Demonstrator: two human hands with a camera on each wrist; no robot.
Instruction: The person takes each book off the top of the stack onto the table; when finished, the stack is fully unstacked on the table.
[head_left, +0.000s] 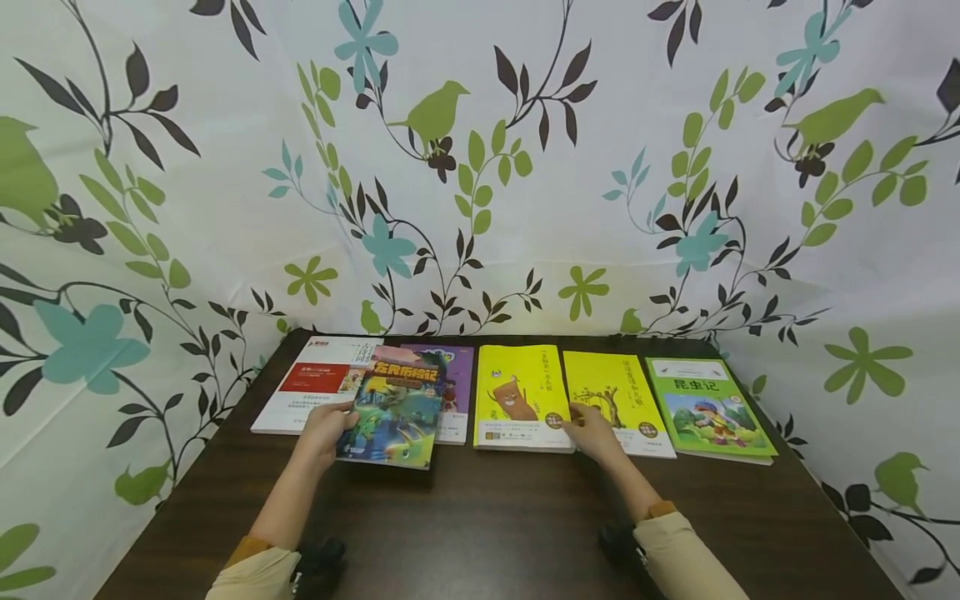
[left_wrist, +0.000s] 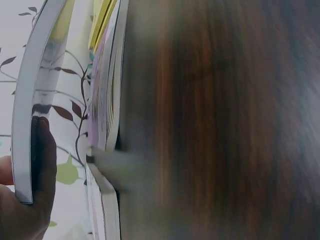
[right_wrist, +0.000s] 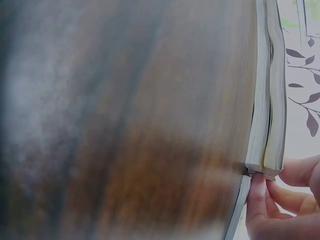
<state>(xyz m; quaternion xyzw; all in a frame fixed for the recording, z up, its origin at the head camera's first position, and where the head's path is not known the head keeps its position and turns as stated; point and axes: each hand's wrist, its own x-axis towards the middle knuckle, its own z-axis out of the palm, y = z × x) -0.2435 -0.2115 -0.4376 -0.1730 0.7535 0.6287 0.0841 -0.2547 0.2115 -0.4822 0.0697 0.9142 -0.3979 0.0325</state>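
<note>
My left hand grips a colourful illustrated book by its left edge, thumb on the cover. In the left wrist view this book is raised apart from the books on the table, and it partly covers a white-and-red book and a purple book in the head view. My right hand pinches the lower right edge of a yellow book with a brown cartoon character. Two thick page blocks lie stacked there in the right wrist view, with fingers against their corner.
Right of it lies another yellow book with a tree picture, then a green book on top of something pale. The books stand in a row along the back of the dark wooden table. A patterned cloth hangs behind.
</note>
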